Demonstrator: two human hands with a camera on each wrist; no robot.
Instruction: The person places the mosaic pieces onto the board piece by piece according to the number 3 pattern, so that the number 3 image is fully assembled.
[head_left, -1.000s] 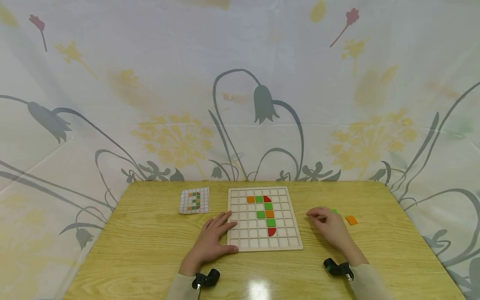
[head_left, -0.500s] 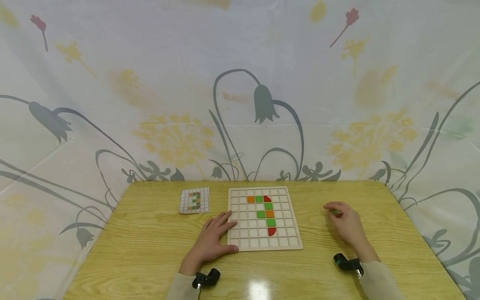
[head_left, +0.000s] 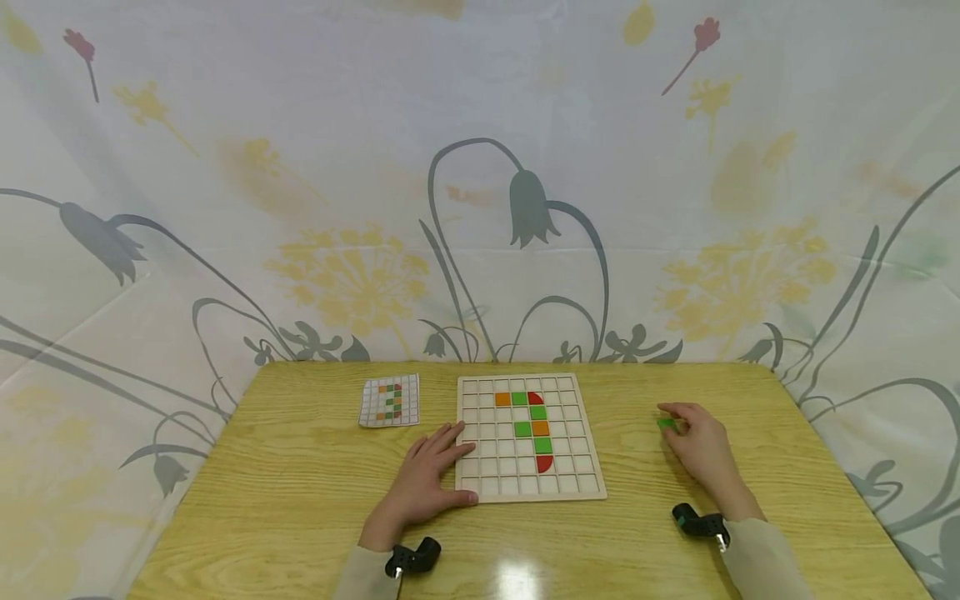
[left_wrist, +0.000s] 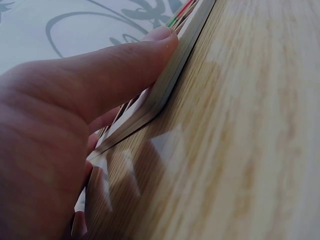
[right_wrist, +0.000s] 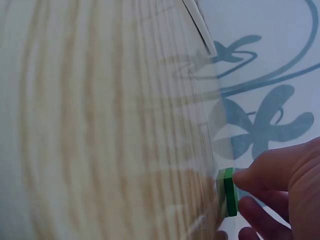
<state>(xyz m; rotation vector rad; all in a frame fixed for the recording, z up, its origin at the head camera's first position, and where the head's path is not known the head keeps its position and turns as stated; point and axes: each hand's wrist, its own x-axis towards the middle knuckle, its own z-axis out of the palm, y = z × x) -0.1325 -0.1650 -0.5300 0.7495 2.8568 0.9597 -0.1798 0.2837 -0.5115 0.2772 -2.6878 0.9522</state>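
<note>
A square wooden grid board [head_left: 480, 492] lies mid-table, with orange, green and red tiles set in several of its cells. Along its left side rests my left hand [head_left: 427, 475], fingers spread straight over the edge. Its thumb [left_wrist: 145, 55] lies against the board's lower left corner. Off to the right, my right hand [head_left: 703, 446] has thumb and bent fingers about a green tile [right_wrist: 230, 192], down at the table surface. The right thumb touches that tile; the far fingertips are partly hidden.
A printed card [head_left: 388, 402] showing a grid pattern lies left of the board. Behind the wooden table [head_left: 300, 500] hangs a flower-printed cloth [head_left: 480, 183]. Each wrist carries a black camera.
My right hand has moved right and come around the green tile. It now covers the spot where an orange tile lay. The left hand stays put on the board.
</note>
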